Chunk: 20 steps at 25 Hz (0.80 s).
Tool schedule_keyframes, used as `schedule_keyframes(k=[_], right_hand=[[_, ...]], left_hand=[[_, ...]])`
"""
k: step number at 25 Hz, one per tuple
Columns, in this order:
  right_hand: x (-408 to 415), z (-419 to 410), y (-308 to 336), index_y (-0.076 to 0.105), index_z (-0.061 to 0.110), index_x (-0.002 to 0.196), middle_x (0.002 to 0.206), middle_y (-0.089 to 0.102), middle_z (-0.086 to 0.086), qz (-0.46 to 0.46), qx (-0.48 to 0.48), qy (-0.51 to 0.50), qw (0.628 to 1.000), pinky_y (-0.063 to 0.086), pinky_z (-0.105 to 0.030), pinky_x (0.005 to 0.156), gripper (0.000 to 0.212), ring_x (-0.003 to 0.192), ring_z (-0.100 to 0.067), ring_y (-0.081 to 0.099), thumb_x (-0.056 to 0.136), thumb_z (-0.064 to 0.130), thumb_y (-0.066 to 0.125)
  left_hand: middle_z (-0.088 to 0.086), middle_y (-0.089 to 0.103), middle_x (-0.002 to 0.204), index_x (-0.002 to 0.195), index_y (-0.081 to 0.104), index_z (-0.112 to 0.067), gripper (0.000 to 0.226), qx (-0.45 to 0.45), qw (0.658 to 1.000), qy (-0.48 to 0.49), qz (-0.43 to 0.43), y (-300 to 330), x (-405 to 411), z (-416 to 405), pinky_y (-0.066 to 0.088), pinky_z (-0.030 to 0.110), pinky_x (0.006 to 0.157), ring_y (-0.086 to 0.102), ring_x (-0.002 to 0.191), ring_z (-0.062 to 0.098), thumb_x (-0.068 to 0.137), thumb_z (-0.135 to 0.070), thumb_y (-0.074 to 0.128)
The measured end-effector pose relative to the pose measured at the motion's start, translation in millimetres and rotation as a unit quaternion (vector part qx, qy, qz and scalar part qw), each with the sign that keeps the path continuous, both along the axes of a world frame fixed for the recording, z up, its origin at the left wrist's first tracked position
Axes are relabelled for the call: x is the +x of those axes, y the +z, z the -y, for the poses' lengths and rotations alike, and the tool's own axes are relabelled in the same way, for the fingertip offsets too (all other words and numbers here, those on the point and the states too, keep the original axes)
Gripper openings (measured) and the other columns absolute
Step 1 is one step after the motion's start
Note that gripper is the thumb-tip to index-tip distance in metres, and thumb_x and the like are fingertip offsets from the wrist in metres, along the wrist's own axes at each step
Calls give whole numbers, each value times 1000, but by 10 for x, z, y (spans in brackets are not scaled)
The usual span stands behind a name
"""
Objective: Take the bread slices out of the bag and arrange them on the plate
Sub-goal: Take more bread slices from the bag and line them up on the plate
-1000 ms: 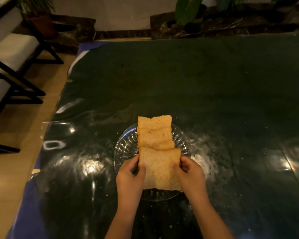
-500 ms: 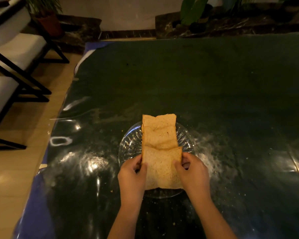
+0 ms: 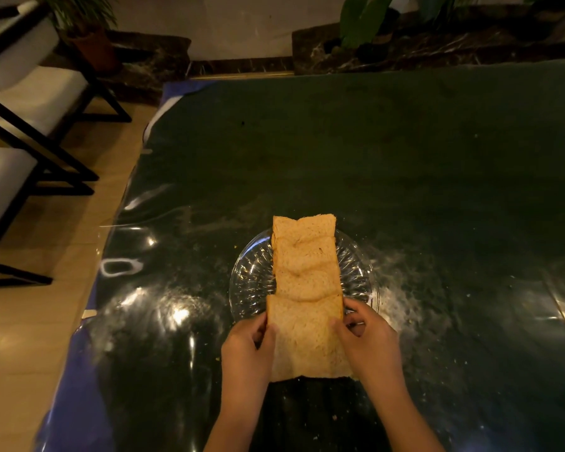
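While the left hand (image 3: 247,345) and right hand (image 3: 367,339) still pinch the nearest bread slice (image 3: 305,337) by its sides, low centre of frame, it has barely shifted, overlapping the row on the glass plate (image 3: 250,275); placement looks nearly finished, no bag visible.

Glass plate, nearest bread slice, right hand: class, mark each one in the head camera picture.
glass plate (image 3: 252,278), head view, bare ribbed left rim.
nearest bread slice (image 3: 305,337), head view, middle of its top face.
right hand (image 3: 369,340), head view, back of the hand.
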State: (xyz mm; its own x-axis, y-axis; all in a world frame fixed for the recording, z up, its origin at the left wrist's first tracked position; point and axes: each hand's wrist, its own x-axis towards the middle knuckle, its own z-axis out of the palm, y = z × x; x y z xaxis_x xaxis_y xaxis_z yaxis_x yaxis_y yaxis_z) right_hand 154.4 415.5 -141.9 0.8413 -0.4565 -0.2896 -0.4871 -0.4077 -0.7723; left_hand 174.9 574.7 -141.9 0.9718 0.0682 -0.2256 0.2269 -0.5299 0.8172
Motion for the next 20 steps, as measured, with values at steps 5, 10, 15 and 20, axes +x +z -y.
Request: schedule_keyframes(k=[5,10,15,20], right_hand=[[-46,23,-21,65,21,110,92,62,8,23,-57,3,998,33,-5,61,33,73,-3,55,79,12,67],[1,2,-40,66,24,109,87,68,10,12,3,-24,1000,37,-7,62,30,72,2,57,82,13,64],[42,-31,-70,66,21,110,95,70,5,28,32,-57,997,41,-11,69,31,80,-6,60,81,11,64],[96,6,-81,66,21,110,89,68,7,23,30,-40,999,37,-5,61,30,70,7,54,82,10,63]], left_hand=[[-13,58,63,91,72,-22,20,53,997,-48,16,-9,3,11,40,11,53,55,55,2,88,-10,56],[-14,68,70,104,70,-23,25,3,1000,-13,-6,27,42,32,44,3,55,58,60,-14,86,-10,57],[-12,70,92,110,67,-22,27,1,1000,15,-6,0,81,70,47,10,67,62,75,-4,87,-12,57],[-7,72,87,109,68,-21,27,15,1000,22,-13,-42,128,95,39,8,58,58,65,-4,87,-10,56]])
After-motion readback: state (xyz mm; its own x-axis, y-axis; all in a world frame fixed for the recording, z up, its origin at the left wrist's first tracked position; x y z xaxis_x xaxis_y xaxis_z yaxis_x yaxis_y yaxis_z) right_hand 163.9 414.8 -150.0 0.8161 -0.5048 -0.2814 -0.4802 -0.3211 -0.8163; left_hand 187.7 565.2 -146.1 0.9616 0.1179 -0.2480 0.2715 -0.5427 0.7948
